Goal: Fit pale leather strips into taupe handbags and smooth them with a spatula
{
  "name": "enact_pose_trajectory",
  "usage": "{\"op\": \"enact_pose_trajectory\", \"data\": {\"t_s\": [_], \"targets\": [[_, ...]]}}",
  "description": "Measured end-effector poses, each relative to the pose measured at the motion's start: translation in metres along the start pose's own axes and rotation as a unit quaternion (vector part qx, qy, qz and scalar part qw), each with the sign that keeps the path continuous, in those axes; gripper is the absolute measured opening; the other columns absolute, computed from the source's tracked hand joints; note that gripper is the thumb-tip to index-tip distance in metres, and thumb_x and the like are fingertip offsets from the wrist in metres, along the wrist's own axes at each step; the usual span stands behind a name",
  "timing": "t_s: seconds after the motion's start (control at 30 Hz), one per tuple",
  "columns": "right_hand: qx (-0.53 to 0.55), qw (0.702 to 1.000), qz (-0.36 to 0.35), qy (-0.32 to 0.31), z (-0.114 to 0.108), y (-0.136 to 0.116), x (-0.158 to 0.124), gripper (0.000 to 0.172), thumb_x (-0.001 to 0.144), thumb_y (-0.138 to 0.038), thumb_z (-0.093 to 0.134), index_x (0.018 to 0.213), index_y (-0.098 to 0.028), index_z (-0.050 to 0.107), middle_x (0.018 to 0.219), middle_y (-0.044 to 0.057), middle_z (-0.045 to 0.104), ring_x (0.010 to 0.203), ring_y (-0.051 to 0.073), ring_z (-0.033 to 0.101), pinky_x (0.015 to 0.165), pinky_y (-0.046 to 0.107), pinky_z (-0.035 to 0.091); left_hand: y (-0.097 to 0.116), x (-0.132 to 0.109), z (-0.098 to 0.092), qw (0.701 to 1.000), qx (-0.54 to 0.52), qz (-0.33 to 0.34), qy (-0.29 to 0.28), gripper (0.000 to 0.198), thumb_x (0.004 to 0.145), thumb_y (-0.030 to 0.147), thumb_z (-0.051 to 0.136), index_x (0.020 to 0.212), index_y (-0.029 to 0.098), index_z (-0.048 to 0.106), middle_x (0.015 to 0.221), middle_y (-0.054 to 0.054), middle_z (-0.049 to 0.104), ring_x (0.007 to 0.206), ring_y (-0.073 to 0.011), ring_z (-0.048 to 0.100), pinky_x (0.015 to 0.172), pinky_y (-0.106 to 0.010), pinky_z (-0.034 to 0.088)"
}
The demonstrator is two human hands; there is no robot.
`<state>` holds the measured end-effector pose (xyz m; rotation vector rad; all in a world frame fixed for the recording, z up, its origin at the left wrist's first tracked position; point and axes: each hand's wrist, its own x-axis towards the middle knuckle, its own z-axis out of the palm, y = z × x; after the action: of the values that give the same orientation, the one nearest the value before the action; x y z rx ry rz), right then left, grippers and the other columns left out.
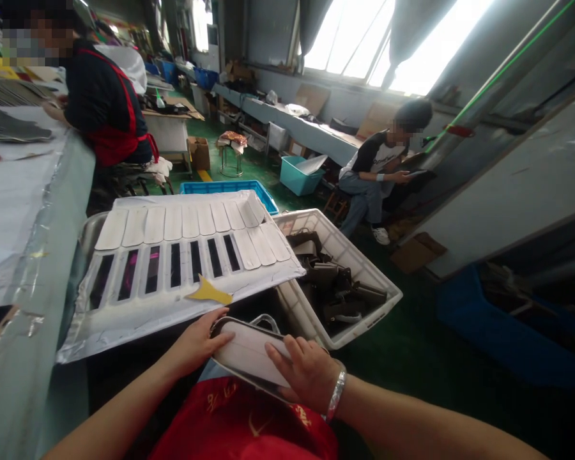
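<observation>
Left fingers [221,340] and right fingers [278,361] hold a white-topped case [252,351]; ahead, a strip-laden board [148,317]; right of it, a crate [303,313].

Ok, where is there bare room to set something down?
Bare: the white board's near strip, left of the yellow scrap; and the dim green floor between the white crate and the blue bin. Crowded: the board's rows of white pads, the crate's dark pile, and the case, both hands on it.
</observation>
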<state>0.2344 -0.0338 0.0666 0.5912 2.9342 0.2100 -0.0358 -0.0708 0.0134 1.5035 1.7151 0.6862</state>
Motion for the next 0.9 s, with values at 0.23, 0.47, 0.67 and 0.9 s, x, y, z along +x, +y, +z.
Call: {"op": "enact_pose_trajectory", "data": {"t_s": [0.23,0.47,0.67,0.9], "targets": [[0.053,0.995,0.041,-0.077,0.005,-0.004,0.035,0.083,0.064,-0.058,0.065,0.130,-0.015,0.037,0.102,0.018,0.051,0.079,0.028,0.053,0.057,0.037,0.045,0.020,0.009,-0.003,0.947,0.278,0.125,0.096,0.046,0.075,0.015,0.053,0.121,0.015,0.050,0.121,-0.013,0.056,0.112,-0.0301,0.049,0.095,-0.047,0.040],[0.079,0.992,0.083,-0.055,0.008,-0.001,0.023,0.078,0.067,-0.060,0.062,0.132,-0.024,0.037,0.107,0.015,0.050,0.080,0.028,0.055,0.061,0.040,0.047,0.033,-0.033,0.030,0.878,0.335,0.341,0.039,0.024,0.091,0.026,0.041,0.097,0.018,0.063,0.096,-0.009,0.065,0.087,-0.0214,0.061,0.078,-0.034,0.050],[0.114,0.988,0.082,-0.061,0.014,0.002,0.030,0.080,0.064,-0.061,0.063,0.132,-0.027,0.039,0.108,0.014,0.050,0.082,0.029,0.057,0.063,0.041,0.048,0.026,-0.040,0.019,0.855,0.385,0.344,-0.043,0.055,0.080,0.053,0.055,0.118,0.013,0.057,0.111,-0.016,0.062,0.099,-0.0286,0.059,0.085,-0.038,0.050],[0.300,0.947,0.062,-0.096,-0.011,0.033,0.018,0.085,0.066,-0.054,0.067,0.136,-0.019,0.034,0.123,0.015,0.050,0.106,0.030,0.054,0.087,0.042,0.045,0.044,-0.027,0.037,0.791,0.479,0.365,-0.107,0.049,0.079,0.013,0.050,0.127,0.022,0.051,0.116,-0.016,0.059,0.093,-0.0303,0.060,0.068,-0.040,0.053]]}}
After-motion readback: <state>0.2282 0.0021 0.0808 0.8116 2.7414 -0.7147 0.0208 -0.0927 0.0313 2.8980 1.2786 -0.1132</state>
